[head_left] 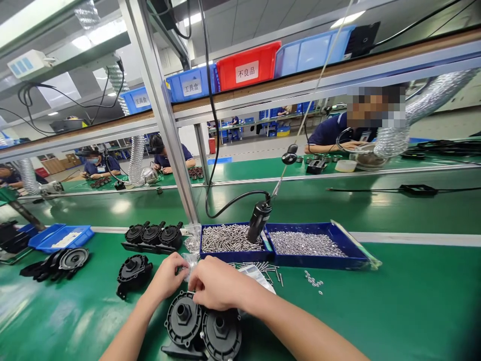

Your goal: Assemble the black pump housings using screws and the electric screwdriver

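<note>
Black round housings [196,325], two, side by side on the green bench [409,301], just on the near side of the hands. Hub stubs point up; nearer housing partly under the right wrist's edge.

Right hand [220,283]: fingers curled down at the far rim of the pair. Cannot tell what, if anything, is pinched. Left hand [171,276]: thumb and fingers bent inward beside clear plastic [191,260]; grip on it cannot be made out.

Just beyond the right hand: loose screws [269,275] and a whitish packet [257,277], partly hidden by the forearm. Behind these, a blue tray [235,256] full of screws; black screwdriver [259,220] hangs tilted on a cord above it. Second blue tray [319,261], of small metal nuts, adjoins it to the right. Few loose nuts [313,281] well right of the right hand.

Left of the left hand: single black housing [133,273]. Beyond that hand, three more in a row [153,234].

Far across: co-worker in dark shirt [326,133], bent over the opposite bench.
</note>
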Demonstrator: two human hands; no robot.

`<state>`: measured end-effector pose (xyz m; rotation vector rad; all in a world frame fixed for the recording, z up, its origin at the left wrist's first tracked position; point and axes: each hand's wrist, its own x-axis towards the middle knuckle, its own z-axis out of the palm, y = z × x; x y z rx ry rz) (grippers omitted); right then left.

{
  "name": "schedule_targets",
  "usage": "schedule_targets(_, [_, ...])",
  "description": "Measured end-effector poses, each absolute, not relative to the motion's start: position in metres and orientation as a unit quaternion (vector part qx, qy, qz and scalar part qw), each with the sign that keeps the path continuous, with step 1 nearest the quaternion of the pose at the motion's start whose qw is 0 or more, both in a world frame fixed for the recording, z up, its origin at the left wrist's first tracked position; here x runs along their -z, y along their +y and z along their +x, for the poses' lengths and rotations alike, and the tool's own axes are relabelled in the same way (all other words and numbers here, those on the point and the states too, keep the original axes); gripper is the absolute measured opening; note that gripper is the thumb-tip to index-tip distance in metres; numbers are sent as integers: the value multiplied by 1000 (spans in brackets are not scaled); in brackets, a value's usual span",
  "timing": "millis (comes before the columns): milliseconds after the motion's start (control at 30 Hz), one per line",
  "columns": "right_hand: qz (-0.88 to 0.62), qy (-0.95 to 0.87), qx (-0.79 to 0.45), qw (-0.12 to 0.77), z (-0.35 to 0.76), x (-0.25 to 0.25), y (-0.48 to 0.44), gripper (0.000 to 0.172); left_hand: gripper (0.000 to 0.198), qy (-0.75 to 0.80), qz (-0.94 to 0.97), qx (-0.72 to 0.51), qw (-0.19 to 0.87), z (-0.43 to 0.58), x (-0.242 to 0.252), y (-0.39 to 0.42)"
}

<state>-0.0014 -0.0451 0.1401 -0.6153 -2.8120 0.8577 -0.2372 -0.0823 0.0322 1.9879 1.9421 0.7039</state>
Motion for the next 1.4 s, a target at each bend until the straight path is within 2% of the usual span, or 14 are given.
schedule_targets(233, [-197, -942, -269, 37, 3, -148, -44, 21, 11, 699, 663, -243, 109, -232, -25, -78])
schedule_targets(467, [-220, -946, -237, 24, 7, -153, -51, 24, 16, 681, 672, -261, 128, -237, -21, -75])
schedule_targets(600, [-221, -946, -237, 30, 5, -152, -53, 24, 8, 677, 672, -265, 139, -239, -22, -77])
schedule_targets(700, [-224, -942, -246, 43, 1, -148, -53, 22, 38, 683, 660, -286, 127, -239, -22, -76])
schedule_targets(767, [-219, -940, -256, 50, -2, -145, -53, 20, 47, 682, 656, -304, 111, -240, -22, -75])
schedule_targets(967, [-202, -935, -288, 53, -6, -139, -48, 33, 27, 678, 663, -301, 99, -246, -26, -76])
schedule_targets(1100, [-199, -913, -350, 74, -4, -138, -41, 33, 7, 688, 667, -266, 105, -245, -23, -79])
schedule_targets(1200, [-203, -900, -372, 103, 0, -138, -35, 33, 7, 695, 663, -257, 107, -242, -19, -79])
schedule_targets(1400, [-289, -875, -306, 237, 6, -133, 0, 44, 8, 709, 635, -292, 91, -236, -14, -71])
